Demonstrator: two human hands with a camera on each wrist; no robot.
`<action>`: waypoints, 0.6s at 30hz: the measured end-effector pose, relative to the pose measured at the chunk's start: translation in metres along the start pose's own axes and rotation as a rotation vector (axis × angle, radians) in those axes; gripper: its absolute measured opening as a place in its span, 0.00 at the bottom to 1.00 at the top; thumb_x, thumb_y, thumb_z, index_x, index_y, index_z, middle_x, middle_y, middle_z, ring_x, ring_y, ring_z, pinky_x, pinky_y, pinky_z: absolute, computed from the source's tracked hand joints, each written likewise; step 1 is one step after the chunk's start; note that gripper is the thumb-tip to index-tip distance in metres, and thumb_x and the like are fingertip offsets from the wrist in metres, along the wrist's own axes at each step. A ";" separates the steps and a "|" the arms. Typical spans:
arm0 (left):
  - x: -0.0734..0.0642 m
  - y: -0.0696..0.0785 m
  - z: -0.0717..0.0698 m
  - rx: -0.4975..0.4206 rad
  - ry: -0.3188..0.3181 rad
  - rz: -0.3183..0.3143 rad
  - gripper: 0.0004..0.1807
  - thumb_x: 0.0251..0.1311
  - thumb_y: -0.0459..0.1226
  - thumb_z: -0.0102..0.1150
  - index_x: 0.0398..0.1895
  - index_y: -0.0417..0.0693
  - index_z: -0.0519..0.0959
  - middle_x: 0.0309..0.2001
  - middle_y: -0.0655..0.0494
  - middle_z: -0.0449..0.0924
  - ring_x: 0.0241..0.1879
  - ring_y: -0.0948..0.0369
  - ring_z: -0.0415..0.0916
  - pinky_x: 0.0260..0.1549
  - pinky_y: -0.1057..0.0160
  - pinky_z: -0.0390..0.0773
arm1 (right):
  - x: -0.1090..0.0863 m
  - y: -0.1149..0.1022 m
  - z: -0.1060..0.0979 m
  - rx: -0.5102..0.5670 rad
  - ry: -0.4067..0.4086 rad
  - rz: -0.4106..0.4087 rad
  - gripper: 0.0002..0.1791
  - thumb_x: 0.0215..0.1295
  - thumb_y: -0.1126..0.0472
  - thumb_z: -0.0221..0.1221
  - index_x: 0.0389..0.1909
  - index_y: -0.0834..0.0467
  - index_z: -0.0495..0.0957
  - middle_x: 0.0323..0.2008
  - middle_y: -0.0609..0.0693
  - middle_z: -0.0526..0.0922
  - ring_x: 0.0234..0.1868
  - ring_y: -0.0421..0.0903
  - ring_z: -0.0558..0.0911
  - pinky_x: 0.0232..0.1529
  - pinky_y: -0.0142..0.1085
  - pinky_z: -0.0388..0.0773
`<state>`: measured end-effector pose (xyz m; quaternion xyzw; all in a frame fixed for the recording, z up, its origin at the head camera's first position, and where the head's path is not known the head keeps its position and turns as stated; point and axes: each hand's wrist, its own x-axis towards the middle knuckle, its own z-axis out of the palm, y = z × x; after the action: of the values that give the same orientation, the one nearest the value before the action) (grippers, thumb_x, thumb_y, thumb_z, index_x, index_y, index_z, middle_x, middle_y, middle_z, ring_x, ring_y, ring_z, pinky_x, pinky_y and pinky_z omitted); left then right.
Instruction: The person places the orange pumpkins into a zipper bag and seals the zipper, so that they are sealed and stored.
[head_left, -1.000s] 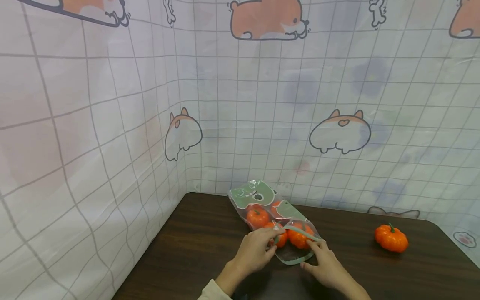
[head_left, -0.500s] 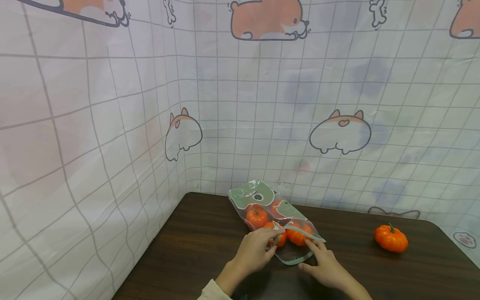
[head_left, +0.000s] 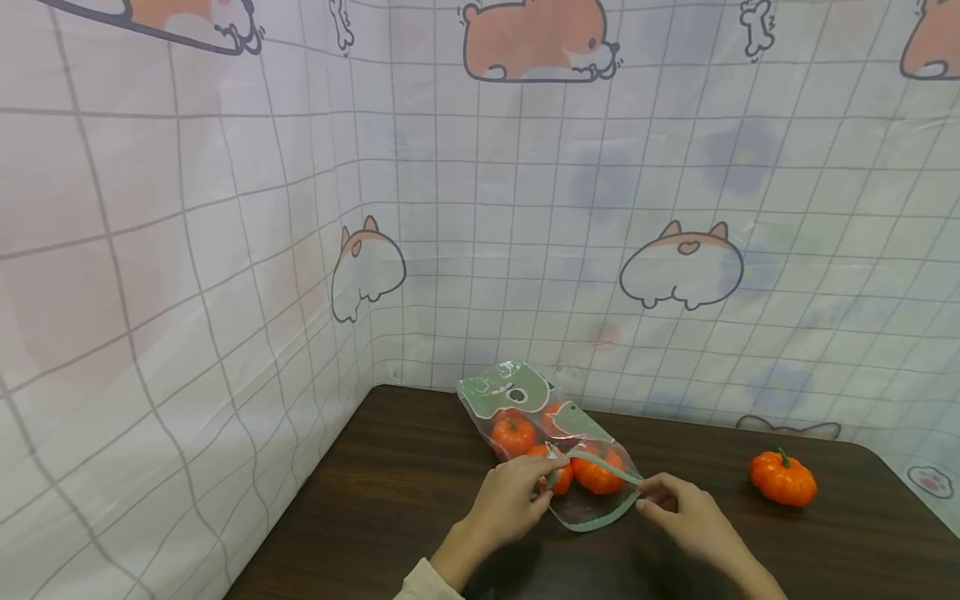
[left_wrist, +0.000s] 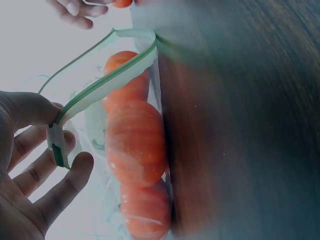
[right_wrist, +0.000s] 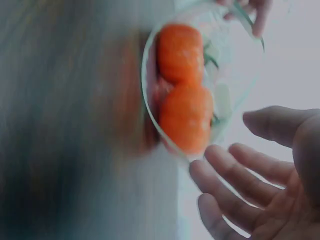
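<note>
Dark wood table (head_left: 360, 500), gridded backdrop (head_left: 510, 250). Clear bag (head_left: 581, 421), pumpkins (head_left: 513, 435) inside, at hands' twelve o'clock; loose pumpkin (head_left: 783, 477) at its three. Left hand (head_left: 510, 498) pinches mouth rim (head_left: 592, 526) at nine. Right hand (head_left: 693, 517), fingers spread, has shifted outward to three; mouth judged accessible.

We had our left hand (head_left: 508, 500) at the near middle, thumb (left_wrist: 30, 109) pressed in a pinch; to its right, our right hand (head_left: 688, 514) had its fingers (right_wrist: 242, 173) loosely bent.
</note>
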<state>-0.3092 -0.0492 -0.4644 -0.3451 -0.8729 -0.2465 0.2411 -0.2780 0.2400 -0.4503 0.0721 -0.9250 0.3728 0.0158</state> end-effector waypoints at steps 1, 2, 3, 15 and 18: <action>0.000 0.000 0.000 -0.002 -0.001 -0.003 0.26 0.58 0.33 0.69 0.61 0.58 0.82 0.44 0.65 0.87 0.32 0.70 0.75 0.29 0.77 0.68 | 0.000 0.003 -0.005 -0.005 0.022 0.008 0.17 0.69 0.53 0.64 0.53 0.59 0.81 0.41 0.48 0.87 0.38 0.41 0.83 0.35 0.35 0.79; 0.000 0.000 0.000 -0.005 -0.002 -0.005 0.25 0.59 0.33 0.69 0.61 0.58 0.82 0.44 0.65 0.87 0.32 0.69 0.76 0.29 0.77 0.68 | 0.001 0.006 -0.009 -0.017 0.048 0.021 0.17 0.69 0.53 0.64 0.52 0.59 0.81 0.40 0.47 0.87 0.38 0.41 0.82 0.34 0.35 0.78; 0.001 0.000 0.000 -0.008 -0.004 -0.009 0.25 0.59 0.33 0.69 0.61 0.58 0.82 0.45 0.65 0.87 0.33 0.68 0.77 0.30 0.77 0.69 | 0.001 0.010 -0.014 -0.029 0.075 0.029 0.18 0.70 0.52 0.63 0.52 0.59 0.81 0.40 0.47 0.87 0.37 0.40 0.82 0.34 0.35 0.77; 0.002 -0.001 -0.002 0.027 -0.014 -0.028 0.24 0.57 0.34 0.69 0.58 0.58 0.84 0.46 0.66 0.88 0.36 0.71 0.77 0.36 0.72 0.77 | -0.002 0.063 -0.066 -0.039 0.220 0.210 0.30 0.75 0.40 0.53 0.58 0.63 0.77 0.44 0.56 0.87 0.40 0.45 0.85 0.34 0.37 0.79; 0.001 -0.001 -0.002 0.008 -0.018 -0.034 0.24 0.57 0.33 0.69 0.59 0.58 0.83 0.44 0.67 0.88 0.35 0.71 0.76 0.34 0.73 0.75 | -0.003 0.076 -0.075 -0.016 0.272 0.272 0.31 0.74 0.40 0.54 0.58 0.64 0.77 0.48 0.59 0.85 0.42 0.50 0.83 0.32 0.37 0.76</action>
<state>-0.3106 -0.0508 -0.4623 -0.3315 -0.8818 -0.2439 0.2302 -0.2875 0.3463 -0.4484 -0.1049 -0.9185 0.3703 0.0909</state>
